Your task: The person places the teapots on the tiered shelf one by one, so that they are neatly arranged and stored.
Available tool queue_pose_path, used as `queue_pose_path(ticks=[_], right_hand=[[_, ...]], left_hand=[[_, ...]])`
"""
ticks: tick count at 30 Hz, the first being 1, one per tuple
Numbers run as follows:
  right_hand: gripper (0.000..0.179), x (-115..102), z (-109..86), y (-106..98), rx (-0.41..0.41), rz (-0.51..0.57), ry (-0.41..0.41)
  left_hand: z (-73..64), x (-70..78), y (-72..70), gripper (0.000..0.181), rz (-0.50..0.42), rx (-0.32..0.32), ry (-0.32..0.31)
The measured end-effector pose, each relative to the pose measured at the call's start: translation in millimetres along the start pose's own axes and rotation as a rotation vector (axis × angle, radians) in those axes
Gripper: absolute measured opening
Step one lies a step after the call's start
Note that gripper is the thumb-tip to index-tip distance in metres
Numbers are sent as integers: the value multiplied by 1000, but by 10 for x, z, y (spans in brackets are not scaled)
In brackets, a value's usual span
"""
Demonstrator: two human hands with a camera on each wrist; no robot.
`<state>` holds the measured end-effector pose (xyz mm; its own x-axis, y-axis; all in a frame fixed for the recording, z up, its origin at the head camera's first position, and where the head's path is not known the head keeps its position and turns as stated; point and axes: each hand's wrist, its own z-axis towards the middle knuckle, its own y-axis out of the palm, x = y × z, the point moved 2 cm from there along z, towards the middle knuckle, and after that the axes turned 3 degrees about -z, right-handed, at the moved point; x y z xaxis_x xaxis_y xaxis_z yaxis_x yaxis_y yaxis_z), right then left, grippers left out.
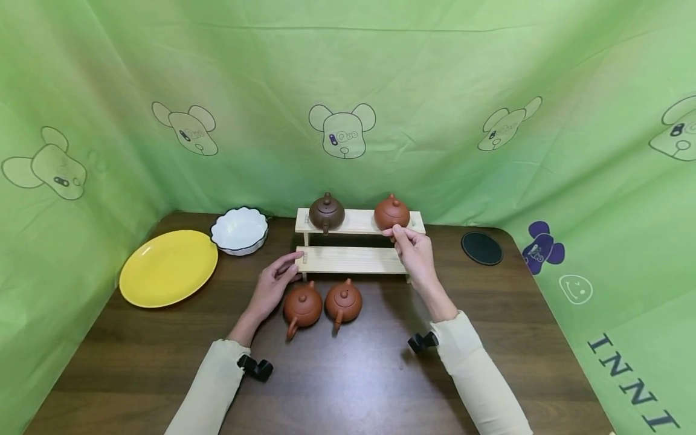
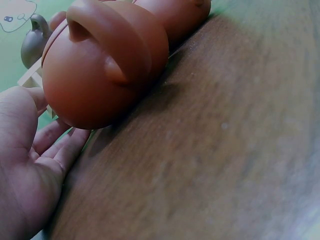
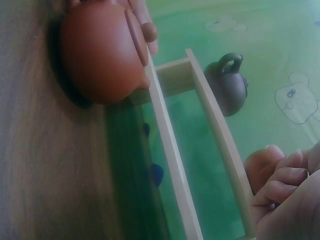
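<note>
A two-tier wooden rack (image 1: 350,260) stands at the back of the table. On its upper tier are a dark brown teapot (image 1: 327,212) at left and a reddish-brown teapot (image 1: 391,212) at right. My right hand (image 1: 417,257) pinches the right teapot's handle, fingers curled in the right wrist view; that handle is mostly hidden. My left hand (image 1: 272,289) rests against the left end of the lower tier, its fingers extended. Two more reddish-brown teapots, a left one (image 1: 302,306) and a right one (image 1: 345,301), sit before the rack, handles toward me.
A yellow plate (image 1: 168,269) and a white scalloped bowl (image 1: 239,231) with a dark rim stand left of the rack. A dark round coaster (image 1: 481,248) lies to the right. Green printed cloth (image 1: 348,72) hangs behind and beside the wooden table (image 1: 348,386).
</note>
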<state>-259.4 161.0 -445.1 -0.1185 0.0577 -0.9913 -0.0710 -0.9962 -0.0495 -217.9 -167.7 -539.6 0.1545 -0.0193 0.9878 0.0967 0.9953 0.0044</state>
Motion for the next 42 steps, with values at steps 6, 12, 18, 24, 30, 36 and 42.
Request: queue_pose_path(ticks=[6, 12, 18, 24, 30, 36, 42], right_hand=[[36, -8, -21, -15, 11, 47, 13], [25, -28, -37, -68, 23, 84, 29], [12, -42, -60, -138, 57, 99, 38], [9, -3, -97, -203, 72, 87, 27], [20, 35, -185, -251, 85, 53, -14], [20, 62, -329, -265, 93, 48, 9], [20, 108, -467, -249, 60, 45, 59]], left_hand=[[-8, 9, 6, 38, 5, -2, -2], [-4, 21, 7, 39, 8, -5, -14], [-5, 34, 7, 39, 12, -8, -11], [-3, 33, 0, 39, 14, -1, -15], [1, 14, -2, 39, 17, 3, -22], [0, 19, -1, 39, 8, -3, -18], [-1, 8, -8, 39, 17, -4, -18]])
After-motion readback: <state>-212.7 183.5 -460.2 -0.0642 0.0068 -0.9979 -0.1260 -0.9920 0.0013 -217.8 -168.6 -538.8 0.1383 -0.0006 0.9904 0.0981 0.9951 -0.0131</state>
